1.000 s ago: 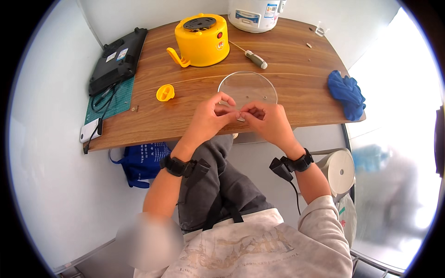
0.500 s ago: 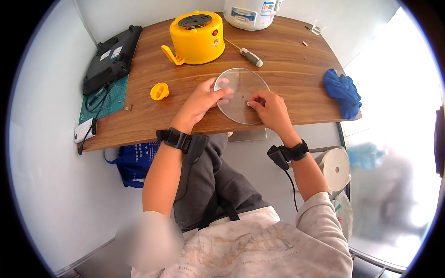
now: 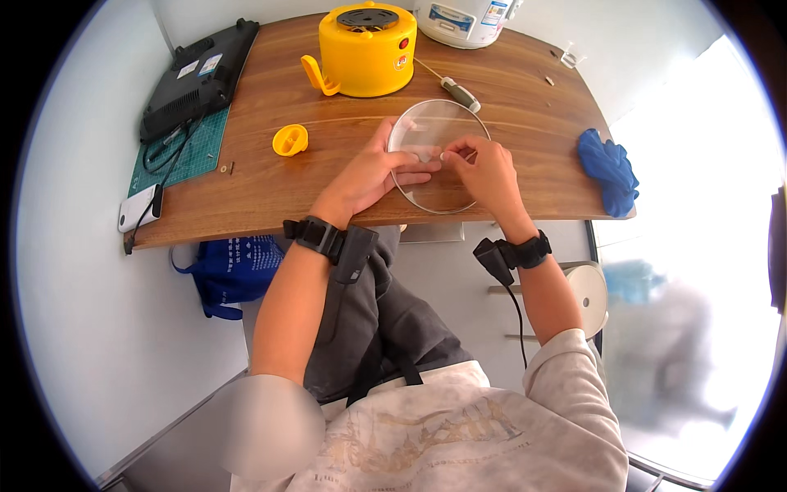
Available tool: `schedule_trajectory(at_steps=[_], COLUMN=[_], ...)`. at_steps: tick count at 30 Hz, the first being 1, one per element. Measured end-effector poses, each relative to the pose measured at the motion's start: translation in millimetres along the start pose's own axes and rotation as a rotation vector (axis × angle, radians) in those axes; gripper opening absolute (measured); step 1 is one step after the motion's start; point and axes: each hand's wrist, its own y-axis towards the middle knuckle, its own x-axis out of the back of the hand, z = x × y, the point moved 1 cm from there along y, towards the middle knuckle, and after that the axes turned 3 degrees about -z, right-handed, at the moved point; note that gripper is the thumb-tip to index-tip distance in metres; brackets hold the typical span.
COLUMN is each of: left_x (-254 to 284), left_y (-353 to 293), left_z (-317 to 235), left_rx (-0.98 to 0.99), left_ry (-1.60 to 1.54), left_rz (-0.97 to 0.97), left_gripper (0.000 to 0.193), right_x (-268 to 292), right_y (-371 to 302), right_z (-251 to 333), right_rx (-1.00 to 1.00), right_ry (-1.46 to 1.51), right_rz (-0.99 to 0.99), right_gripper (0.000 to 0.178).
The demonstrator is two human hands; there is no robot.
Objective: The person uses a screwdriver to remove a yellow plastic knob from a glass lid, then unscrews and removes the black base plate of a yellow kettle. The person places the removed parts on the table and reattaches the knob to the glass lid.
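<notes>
A round clear glass lid (image 3: 438,193) with a metal rim is held up over the table's near edge. My left hand (image 3: 379,169) grips its left side, thumb on the near face and fingers showing through the glass behind it, reaching toward the centre. At the lid's middle, my right hand (image 3: 490,175) pinches a small white washer-like piece (image 3: 443,156) between thumb and fingertips. Left of the lid lies a yellow lid knob (image 3: 290,140). A screw (image 3: 232,168) and a small washer (image 3: 223,169) rest near the green mat.
A yellow electric pot base (image 3: 366,57) stands at the back, beside a screwdriver (image 3: 461,94) and a white appliance (image 3: 459,23). A black device (image 3: 197,82) lies on a green cutting mat (image 3: 184,160) at left. A blue cloth (image 3: 607,170) sits at the right edge.
My left fingers have slid farther behind the glass toward its centre. The right hand and its small white piece have shifted slightly up with the lid. The whole view has shifted a little.
</notes>
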Motion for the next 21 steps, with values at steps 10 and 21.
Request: schedule_trajectory(at_steps=[10, 21], left_x=[6, 7], left_y=[-3, -3], left_z=[4, 3], left_rx=[-0.053, -0.062], left_ry=[-0.019, 0.001], left_rz=[0.017, 0.025], left_gripper=[0.050, 0.049], right_x=[7, 14], right_y=[18, 50], right_z=[9, 20], right_rx=[0.038, 0.076], right_ry=[-0.045, -0.298], right_rz=[0.075, 0.304], right_gripper=[0.015, 0.016])
